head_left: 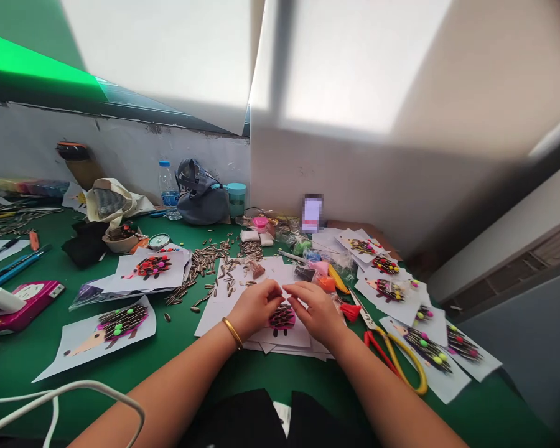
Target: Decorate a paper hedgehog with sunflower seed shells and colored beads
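Observation:
My left hand (pixel 259 305), with a gold bangle at the wrist, has its fingertips pinched together. My right hand (pixel 317 310) meets it, thumb and fingers drawn in close. Anything between the fingertips is too small to make out. Just below them lies a hedgehog picture (pixel 281 317) with dark seed spines on a pink body. It rests on a stack of white paper sheets (pixel 212 316); my hands cover part of it. Sunflower seeds (pixel 205 264) are heaped to the left, with several scattered on the paper. Coloured lumps of modelling clay (pixel 325 284) in clear wrappers lie beyond my right hand.
Scissors (pixel 404 358) with yellow and red handles lie at the right. Finished hedgehog pictures (pixel 427 351) spread along the right, with another hedgehog picture (pixel 107 333) at the left. A phone (pixel 312 213) leans on the wall. A bottle (pixel 169 193), a grey bag (pixel 201 198) and a power strip (pixel 25 305) stand farther off.

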Available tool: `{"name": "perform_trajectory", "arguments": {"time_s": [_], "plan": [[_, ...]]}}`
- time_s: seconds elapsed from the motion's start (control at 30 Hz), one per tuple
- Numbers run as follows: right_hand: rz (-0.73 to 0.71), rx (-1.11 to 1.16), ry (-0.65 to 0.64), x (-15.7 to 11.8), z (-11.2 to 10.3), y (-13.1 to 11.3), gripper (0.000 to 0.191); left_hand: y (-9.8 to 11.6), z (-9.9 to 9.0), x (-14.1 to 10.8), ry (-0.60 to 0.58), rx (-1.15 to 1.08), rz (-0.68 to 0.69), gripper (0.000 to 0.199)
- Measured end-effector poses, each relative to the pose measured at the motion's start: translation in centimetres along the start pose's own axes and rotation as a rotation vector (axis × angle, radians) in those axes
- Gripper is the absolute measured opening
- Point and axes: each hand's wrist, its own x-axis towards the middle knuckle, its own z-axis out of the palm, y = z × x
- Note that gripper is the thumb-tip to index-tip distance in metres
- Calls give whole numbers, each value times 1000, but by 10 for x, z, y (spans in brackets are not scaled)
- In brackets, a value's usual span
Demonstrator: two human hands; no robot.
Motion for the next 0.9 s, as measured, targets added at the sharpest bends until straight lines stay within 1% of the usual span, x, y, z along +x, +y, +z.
{"name": "perform_trajectory", "arguments": {"time_s": [0.03, 0.13, 0.23, 0.3, 0.43, 0.6, 0.73, 0.9], "plan": [[-5, 36, 8, 0, 2, -2, 25, 3, 1, -2, -3, 61, 34, 6], [45, 101, 35, 1, 8, -1, 18, 7, 3, -4, 10, 175, 144, 11], [105, 136, 80, 3, 11, 5, 13, 5, 5, -2, 52, 214, 193, 15], [127, 137, 98, 4, 12, 9, 13, 4, 5, 0, 71, 202, 179, 16], [129, 138, 98, 5, 14, 11, 13, 3, 4, 6, 60, 171, 111, 15], [152, 212, 116, 8, 19, 13, 14, 0, 2, 9, 66, 192, 54, 16], [206, 323, 140, 10, 21, 16, 14, -1, 3, 9, 30, 155, 83, 19], [309, 564, 143, 12, 20, 15, 18, 2, 3, 9, 12, -31, 49, 23]]}}
